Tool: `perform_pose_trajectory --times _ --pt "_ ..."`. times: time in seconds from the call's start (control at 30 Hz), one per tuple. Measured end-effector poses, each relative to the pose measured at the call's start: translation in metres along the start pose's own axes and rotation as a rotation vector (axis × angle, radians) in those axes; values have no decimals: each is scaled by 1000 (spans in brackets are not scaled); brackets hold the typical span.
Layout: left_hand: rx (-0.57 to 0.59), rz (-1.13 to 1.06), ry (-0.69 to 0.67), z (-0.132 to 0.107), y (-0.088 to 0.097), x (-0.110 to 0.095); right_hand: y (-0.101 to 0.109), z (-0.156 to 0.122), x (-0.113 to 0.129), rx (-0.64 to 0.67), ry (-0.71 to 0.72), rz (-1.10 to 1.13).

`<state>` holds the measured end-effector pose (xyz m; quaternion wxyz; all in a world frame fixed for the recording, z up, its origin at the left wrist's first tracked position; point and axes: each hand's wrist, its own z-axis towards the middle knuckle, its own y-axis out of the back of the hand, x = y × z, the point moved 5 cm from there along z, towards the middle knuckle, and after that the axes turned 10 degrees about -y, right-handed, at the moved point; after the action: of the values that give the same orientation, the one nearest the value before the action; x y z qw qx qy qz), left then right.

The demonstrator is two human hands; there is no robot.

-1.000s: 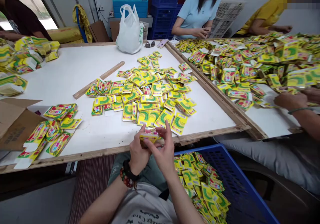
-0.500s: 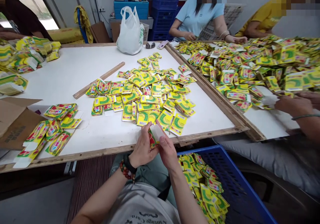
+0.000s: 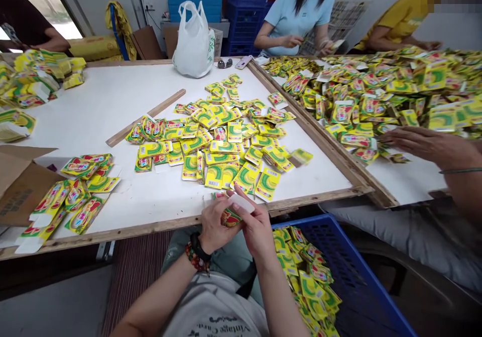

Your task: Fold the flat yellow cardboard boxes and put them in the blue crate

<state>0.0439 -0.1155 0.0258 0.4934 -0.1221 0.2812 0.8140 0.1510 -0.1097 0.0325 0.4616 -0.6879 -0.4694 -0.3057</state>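
Note:
My left hand [image 3: 216, 224] and my right hand [image 3: 256, 226] meet at the near edge of the white table [image 3: 113, 101], both closed on one small yellow and red carton [image 3: 231, 215] with a white flap turned up. Just beyond them lies a spread pile of flat yellow-green cartons [image 3: 222, 136]. To my right, below the table edge, a blue crate [image 3: 339, 261] holds several folded cartons.
A wooden stick [image 3: 146, 117] lies left of the pile. More flat cartons [image 3: 75, 191] sit by a cardboard box [image 3: 18, 181] at the left. A white plastic bag [image 3: 194, 40] stands at the back. Other people work at the adjoining heaped table [image 3: 395, 91]; one person's hand [image 3: 422, 143] reaches in.
Both hands have turned the carton from flat and level to on edge, and its white flap now stands up. The neighbour's hand at the right moved left onto the heap.

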Motion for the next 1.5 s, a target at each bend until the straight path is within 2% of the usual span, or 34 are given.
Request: perform_pose_trajectory --times 0.1,0.17,0.23,0.3,0.37,0.47,0.6,0.7,0.77,0.83,0.9,0.93,1.0,1.07,1.13,1.2,1.27,1.33,1.37,1.5 --pt "26 42 29 -3 -1 2 -3 -7 8 13 213 -330" --pt "113 31 69 -5 -4 3 -8 -14 12 4 390 -568" --pt "215 17 112 -7 -7 3 -10 -18 15 -54 499 -687" --pt "309 28 162 -9 -9 4 -6 -17 16 -156 490 -690" --pt "348 44 181 -10 -11 5 -2 -13 16 -217 426 -657" --pt "325 54 194 -12 -12 8 -7 -8 16 -114 374 -657" --pt "305 -3 271 -15 -11 10 -19 -14 13 60 456 -782" --pt "352 -111 242 -5 -5 3 -15 -27 12 79 575 -894" --pt "443 -170 180 11 1 5 3 -38 15 12 596 -957" --pt "458 -89 177 34 9 24 33 -47 22 -143 524 -1056" --pt "333 156 318 61 22 63 63 -55 31 -327 426 -1176" --pt "347 272 427 71 25 84 74 -56 36 -386 400 -1215" --pt "497 364 598 82 22 117 81 -53 42 -400 391 -1180" --pt "557 368 621 88 24 129 72 -40 40 -299 363 -979" --pt "519 366 566 85 32 121 52 -18 31 -163 271 -697" --pt "447 287 510 70 41 99 28 5 19 -38 159 -436" --pt "380 38 462 48 44 73 3 21 9 87 71 -261" --pt "341 -156 431 25 39 49 -16 27 4 190 33 -186" --pt "301 -183 417 16 36 40 -23 27 4 221 27 -171" --pt "152 -35 388 -6 21 21 -31 17 1 209 -53 -94"
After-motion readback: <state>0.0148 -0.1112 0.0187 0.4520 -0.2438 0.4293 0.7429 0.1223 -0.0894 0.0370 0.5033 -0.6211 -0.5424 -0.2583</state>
